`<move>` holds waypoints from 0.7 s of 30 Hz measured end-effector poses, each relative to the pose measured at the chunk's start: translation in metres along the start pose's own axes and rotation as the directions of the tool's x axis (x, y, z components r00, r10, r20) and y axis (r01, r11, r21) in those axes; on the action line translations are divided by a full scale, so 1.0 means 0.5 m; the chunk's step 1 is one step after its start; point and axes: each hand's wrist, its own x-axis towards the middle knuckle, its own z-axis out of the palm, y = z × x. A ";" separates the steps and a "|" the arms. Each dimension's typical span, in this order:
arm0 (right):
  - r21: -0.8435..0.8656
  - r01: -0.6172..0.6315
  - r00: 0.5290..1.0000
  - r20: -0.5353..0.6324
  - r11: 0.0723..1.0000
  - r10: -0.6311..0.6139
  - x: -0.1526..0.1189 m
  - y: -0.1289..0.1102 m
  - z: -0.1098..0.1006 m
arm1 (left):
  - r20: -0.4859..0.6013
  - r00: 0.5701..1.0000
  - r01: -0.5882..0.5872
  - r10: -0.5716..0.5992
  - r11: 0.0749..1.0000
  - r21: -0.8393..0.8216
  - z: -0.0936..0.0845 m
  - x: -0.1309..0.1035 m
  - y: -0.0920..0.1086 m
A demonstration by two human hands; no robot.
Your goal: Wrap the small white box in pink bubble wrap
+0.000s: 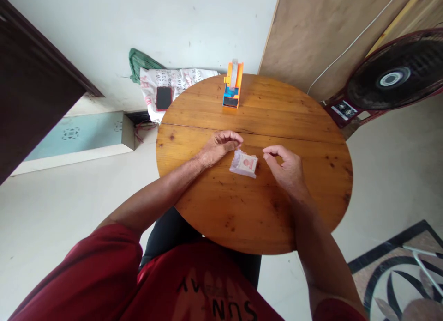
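Head cam, my only feed: the small plastic-wrapped packet lies flat near the mid. of the round wooden table, red print facing up thru the clear wrap. It's between my two hands, prob. so either can get at it w/o a stretch.

L hand is at the packet's far-left corner, fingers curled, thumb tucked in under them; approx. touching the wrap, but I can't tell for sure. R hand is just off the packet's right side, thumb and index tips brought close, facing inward. Hands are apart from each other. Can't tell if either pair of tips meets, or if something thin and clear is pinched there. My L forearm lies low over the table's edge, I'd guess for support, which should help keep fine finger work steady.

Tape dispenser, orange w/ blue, stands upright on the far side, roll on top. Looks like a sensible spot: within reach, but well clear of both forearms. Phone is off the tabletop, on the printed sheet by the wall, presumably to stay out of the way. Fan is off to the R, beyond the table edge, angled roughly this way.
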 end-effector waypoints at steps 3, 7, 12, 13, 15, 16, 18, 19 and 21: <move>0.008 0.013 1.000 0.010 1.000 -0.013 0.001 0.002 0.003 | 0.005 1.000 -0.008 0.008 1.000 -0.005 -0.001 0.001 -0.001; 0.015 0.014 1.000 0.021 1.000 -0.014 0.000 0.001 0.005 | 0.004 1.000 -0.007 0.007 1.000 0.014 -0.001 0.003 -0.004; 0.010 0.025 0.999 0.029 1.000 -0.026 0.000 -0.005 0.002 | -0.004 1.000 0.005 -0.005 0.999 0.035 -0.001 0.004 -0.005; 0.006 0.027 0.999 0.030 1.000 -0.027 0.000 -0.006 0.002 | -0.003 1.000 0.006 -0.006 0.999 0.040 -0.001 0.004 -0.005; -0.002 0.032 0.999 0.028 0.999 -0.032 0.000 -0.008 0.000 | -0.002 1.000 0.006 -0.006 0.999 0.049 -0.002 0.004 -0.005; -0.004 0.035 0.999 0.027 0.999 -0.035 0.000 -0.009 0.000 | -0.001 1.000 0.005 -0.005 0.999 0.053 -0.002 0.004 -0.005; 0.000 0.043 0.999 0.024 0.999 -0.043 0.000 -0.012 -0.001 | 0.001 1.000 0.003 -0.003 0.998 0.058 -0.002 0.004 -0.005; 0.005 0.048 0.999 0.019 0.999 -0.048 0.000 -0.013 -0.001 | 0.003 1.000 0.003 -0.003 0.998 0.061 -0.002 0.004 -0.005; 0.015 0.054 0.998 0.015 0.998 -0.055 0.000 -0.015 -0.002 | 0.006 1.000 0.001 -0.001 0.998 0.065 -0.002 0.004 -0.004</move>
